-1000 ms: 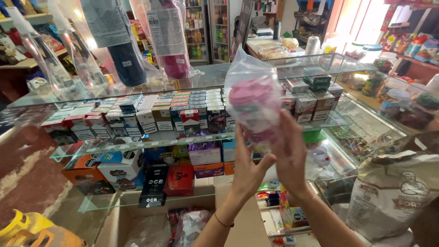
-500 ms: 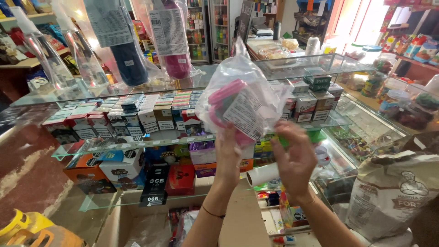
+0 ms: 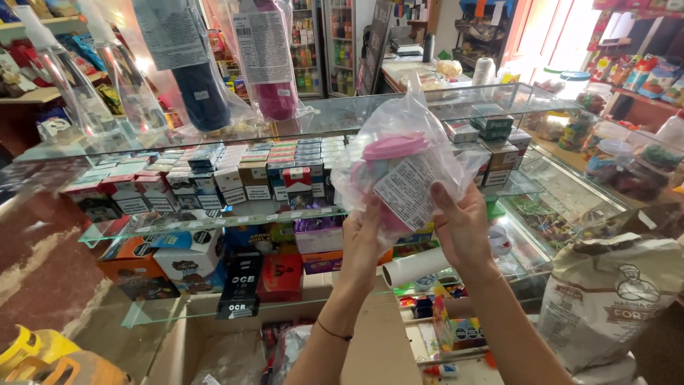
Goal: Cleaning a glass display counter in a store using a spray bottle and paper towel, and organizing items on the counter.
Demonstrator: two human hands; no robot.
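Pink lidded plastic cup in clear crinkly bag (image 3: 402,178) | left hand (image 3: 361,239), right hand (image 3: 463,232) fingers pinching bag sides | risk: slippery film slides, cup drops on glass counter (image 3: 342,107)

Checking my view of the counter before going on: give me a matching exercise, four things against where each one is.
Things:
1. pink cup in clear bag
2. white roll
3. paper sack
4. small boxes

Places:
A. far right, by the counter
B. in rows on the upper glass shelf
C. held up by the left hand and right hand
D. lying just below the hands

Pairs: 1-C, 2-D, 3-A, 4-B
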